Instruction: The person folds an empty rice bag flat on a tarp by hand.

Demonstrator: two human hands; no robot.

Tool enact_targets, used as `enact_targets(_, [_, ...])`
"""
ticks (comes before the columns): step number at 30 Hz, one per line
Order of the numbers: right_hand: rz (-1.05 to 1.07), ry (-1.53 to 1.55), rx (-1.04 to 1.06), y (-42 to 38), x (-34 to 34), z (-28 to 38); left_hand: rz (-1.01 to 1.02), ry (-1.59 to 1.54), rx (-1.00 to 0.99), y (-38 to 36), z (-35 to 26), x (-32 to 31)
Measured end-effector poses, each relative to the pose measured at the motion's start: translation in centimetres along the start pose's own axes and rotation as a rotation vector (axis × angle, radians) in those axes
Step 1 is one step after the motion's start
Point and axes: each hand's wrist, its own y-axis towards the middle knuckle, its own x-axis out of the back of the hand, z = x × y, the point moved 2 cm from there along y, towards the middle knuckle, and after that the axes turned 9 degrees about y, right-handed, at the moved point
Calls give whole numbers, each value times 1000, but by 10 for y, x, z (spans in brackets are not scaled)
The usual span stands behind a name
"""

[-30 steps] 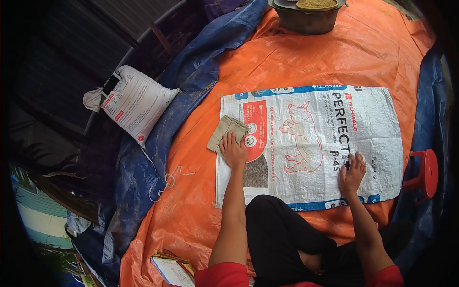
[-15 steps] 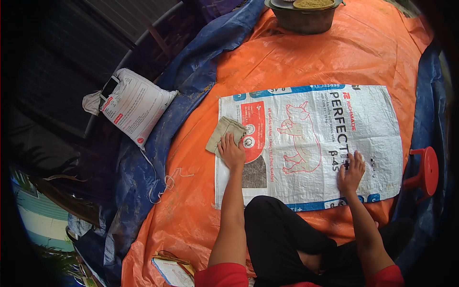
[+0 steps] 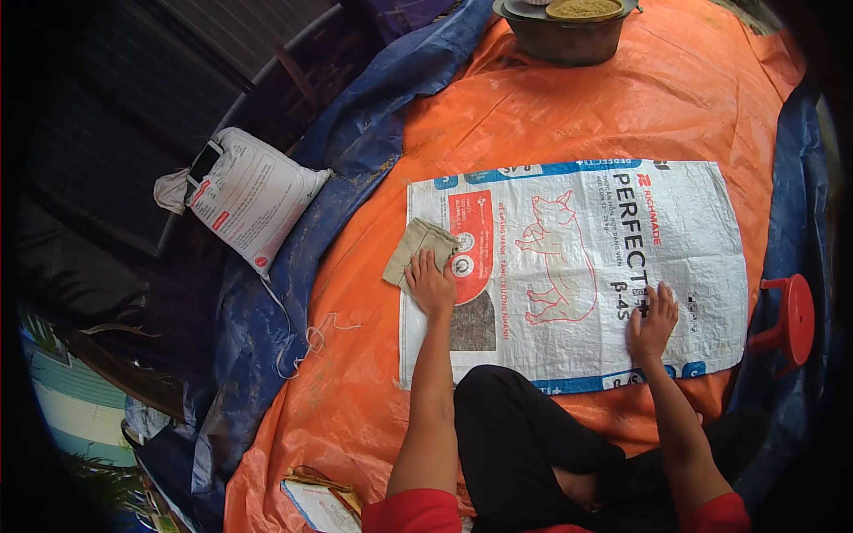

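A white woven feed sack [image 3: 560, 346], printed with a red pig outline and the word PERFECT, lies spread flat in front of my crossed legs. On its left edge is a folded beige cloth [image 3: 413, 242], partly over the red print. My left hand [image 3: 431, 282] rests on this cloth, its fingers stretched out and lying flat. Farther right, my right hand [image 3: 653, 324] presses flat on the sack beside the lettering, fingers apart and holding nothing.
An orange tarp [image 3: 524, 115] covers the ground, with a blue tarp [image 3: 355, 115] along its left. A filled white sack [image 3: 262, 195] carries a phone [image 3: 205, 163]. Around stand a red stool [image 3: 793, 320] and a dark pot [image 3: 569, 40]. White string [image 3: 315, 338] and a notebook [image 3: 320, 506] lie left.
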Motion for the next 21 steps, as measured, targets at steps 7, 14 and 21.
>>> enact_targets(7, [-3, -6, 1, 0, 0, 0, -3, -5, 3, 0, 1, -1])
enact_targets(14, [-7, 8, -1, 0, -1, -1, 13, -21, 3, 1, 1, -1])
enact_targets(21, [-4, 36, -19, 0, 2, -3, 65, 15, -52, 1, -2, 5])
